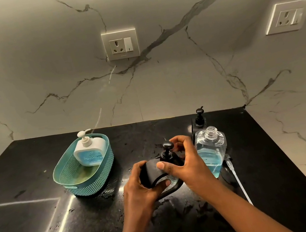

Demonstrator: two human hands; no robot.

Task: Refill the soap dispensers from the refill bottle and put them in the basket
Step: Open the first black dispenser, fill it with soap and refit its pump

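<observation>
Two hands on a black pump-top soap dispenser (158,173) over the black stone worktop (45,227): left hand (140,187) fingers wrapped around its body, right hand (184,161) fingers curled at its pump. Uncapped clear refill bottle of blue liquid (212,150) stands just right. White dispenser (89,150) sits in the teal plastic basket (72,183).

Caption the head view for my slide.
Both hands, left hand and right hand, grip black pump dispenser beside uncapped clear refill bottle.

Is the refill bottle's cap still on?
No, the refill bottle stands on the counter with its threaded neck bare and open, no cap on it.
</observation>
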